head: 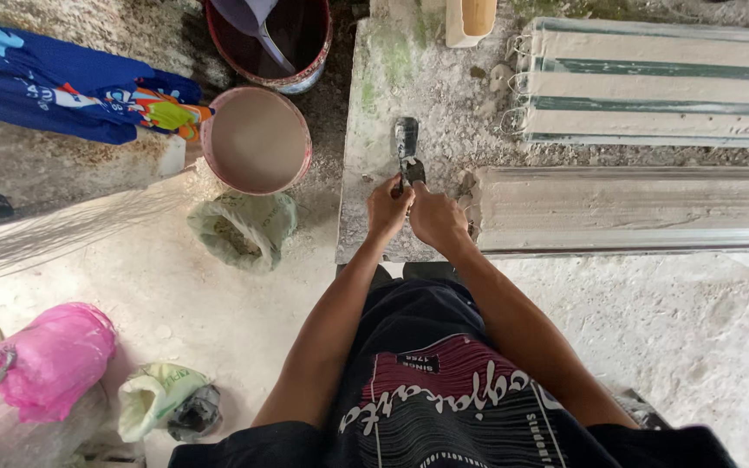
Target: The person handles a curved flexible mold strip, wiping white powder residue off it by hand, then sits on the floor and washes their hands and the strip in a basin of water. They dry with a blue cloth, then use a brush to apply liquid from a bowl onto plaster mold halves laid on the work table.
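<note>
Head view: left hand (389, 208) and right hand (436, 217) both clench a dark scraper (407, 152), its blade lying on the plaster-crusted desk (374, 104) just ahead. Keeping the blade flat would serve best. Right of the hands lies a moulded plaster strip (635, 208); left, a pink bucket (256, 140).

Pink bucket (257, 139) of pale grey-beige liquid; pink bag (52, 355) — bright. Blue cloth (54, 82) — orange, yellow patches.
</note>
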